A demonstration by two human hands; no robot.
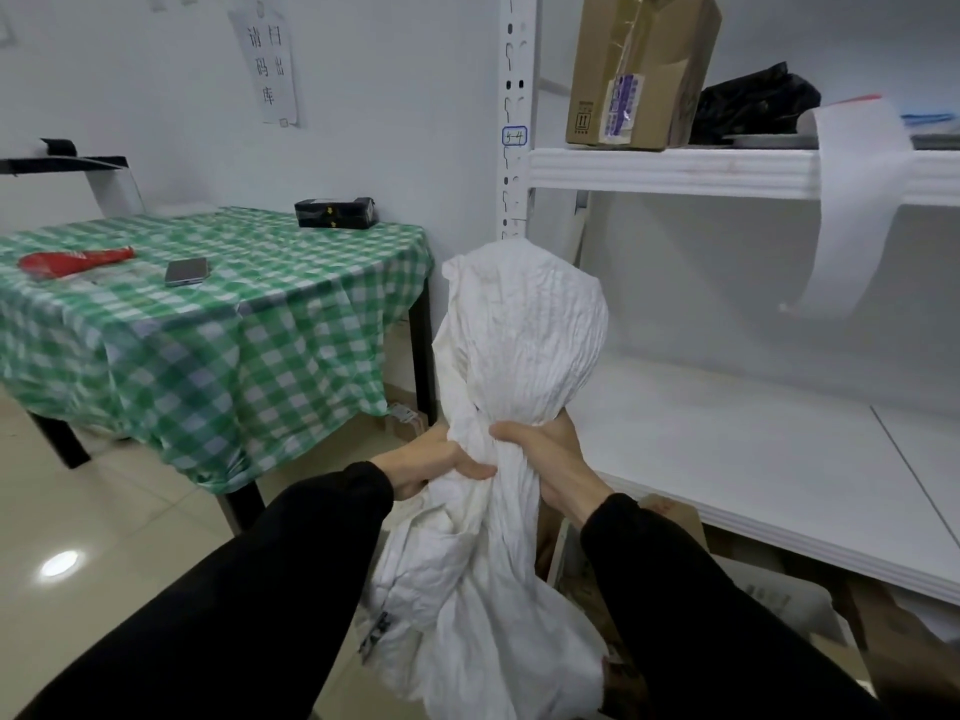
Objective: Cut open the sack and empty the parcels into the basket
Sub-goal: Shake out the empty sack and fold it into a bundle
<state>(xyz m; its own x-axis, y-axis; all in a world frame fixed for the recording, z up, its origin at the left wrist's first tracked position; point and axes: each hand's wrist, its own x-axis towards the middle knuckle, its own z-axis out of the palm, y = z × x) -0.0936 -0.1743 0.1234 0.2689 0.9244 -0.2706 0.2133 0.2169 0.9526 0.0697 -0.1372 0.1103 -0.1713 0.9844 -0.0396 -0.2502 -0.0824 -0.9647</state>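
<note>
A white woven sack [519, 324] is held up in front of me, its bunched upper part bulging above my hands and the rest hanging down to the floor. My left hand [431, 465] grips the gathered fabric from the left. My right hand [550, 459] grips the same narrowed neck from the right, thumb across the front. Both hands touch each other's side of the sack at its waist. Cardboard parcels [623, 678] show under the sack's lower end. I see no cutting tool in either hand, and what holds the parcels is hidden.
A table with a green checked cloth [218, 314] stands to the left, carrying a red bag [72, 262], a phone [187, 271] and a black parcel [335, 213]. White shelving [727, 449] fills the right, with a cardboard box [639, 70] on top.
</note>
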